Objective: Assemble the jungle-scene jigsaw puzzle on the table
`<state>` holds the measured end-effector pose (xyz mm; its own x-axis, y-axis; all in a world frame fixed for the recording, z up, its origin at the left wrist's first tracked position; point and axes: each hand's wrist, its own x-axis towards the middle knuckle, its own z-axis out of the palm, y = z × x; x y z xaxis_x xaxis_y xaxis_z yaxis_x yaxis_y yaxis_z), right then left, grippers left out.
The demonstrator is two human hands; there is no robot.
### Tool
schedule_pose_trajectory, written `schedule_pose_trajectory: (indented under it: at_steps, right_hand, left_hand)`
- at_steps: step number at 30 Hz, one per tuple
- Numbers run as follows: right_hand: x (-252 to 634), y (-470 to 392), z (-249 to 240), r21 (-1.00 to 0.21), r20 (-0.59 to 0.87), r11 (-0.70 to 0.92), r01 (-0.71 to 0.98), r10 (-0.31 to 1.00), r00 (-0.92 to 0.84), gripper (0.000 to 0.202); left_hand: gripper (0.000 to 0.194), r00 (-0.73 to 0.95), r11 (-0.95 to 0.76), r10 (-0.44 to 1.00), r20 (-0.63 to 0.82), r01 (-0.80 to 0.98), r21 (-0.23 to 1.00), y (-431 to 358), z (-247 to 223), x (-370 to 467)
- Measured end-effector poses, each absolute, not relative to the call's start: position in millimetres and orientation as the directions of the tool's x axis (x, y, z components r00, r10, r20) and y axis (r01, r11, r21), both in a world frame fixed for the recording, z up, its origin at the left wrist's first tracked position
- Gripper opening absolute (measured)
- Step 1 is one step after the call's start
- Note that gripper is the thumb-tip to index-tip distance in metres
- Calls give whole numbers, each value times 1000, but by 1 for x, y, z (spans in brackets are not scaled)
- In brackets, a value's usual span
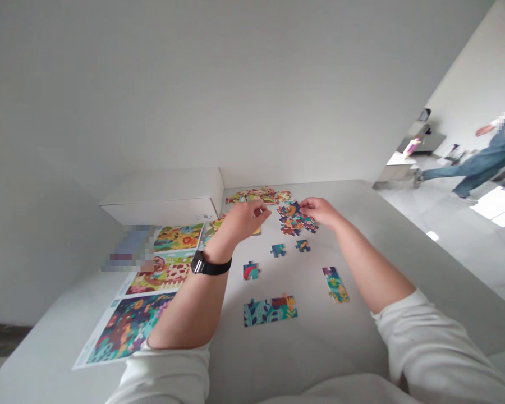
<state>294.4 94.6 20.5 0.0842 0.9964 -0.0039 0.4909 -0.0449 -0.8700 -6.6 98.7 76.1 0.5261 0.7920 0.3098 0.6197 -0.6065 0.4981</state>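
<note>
Printed sheets lie at your far left on the tabletop, in front of a white box. Your left hand hangs with fingers curled; whether its grip has anything, I cannot tell. Nearer you, a joined strip is done, and 3 puzzle pieces lie apart, unjoined. Beyond them, 2 heaps, a bright pile and a dark pile, look mostly unsorted, so much seems left. Your right hand pinches at the dark pile's edge; a firm hold is unclear. Rightmost is a shorter joined section.
</note>
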Motion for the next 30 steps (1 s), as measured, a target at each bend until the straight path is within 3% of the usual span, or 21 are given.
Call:
schedule_pose_trajectory:
  at_steps: [10, 15, 20, 25, 30]
  right_hand:
    - [243, 34, 44, -948, 91, 102, 302, 995, -52, 25]
    - [224, 24, 55, -936, 140, 164, 312, 985, -97, 22]
    - [220, 19, 58, -919, 152, 196, 343, 977, -152, 14]
    - [226, 23, 51, -895, 138, 201, 398, 974, -181, 15]
    - [228, 30, 41, -865, 143, 203, 459, 976, -164, 12]
  left_hand:
    - [25, 456, -571, 818, 350, 580, 580, 53, 71, -14]
    - [30, 384, -511, 858, 342, 559, 653, 39, 77, -24]
    - [28, 430, -515, 845, 318, 497, 698, 36, 77, -27]
    - [22, 507, -559, 801, 320, 441, 702, 40, 67, -23]
    - [16, 503, -560, 808, 307, 497, 663, 40, 61, -18]
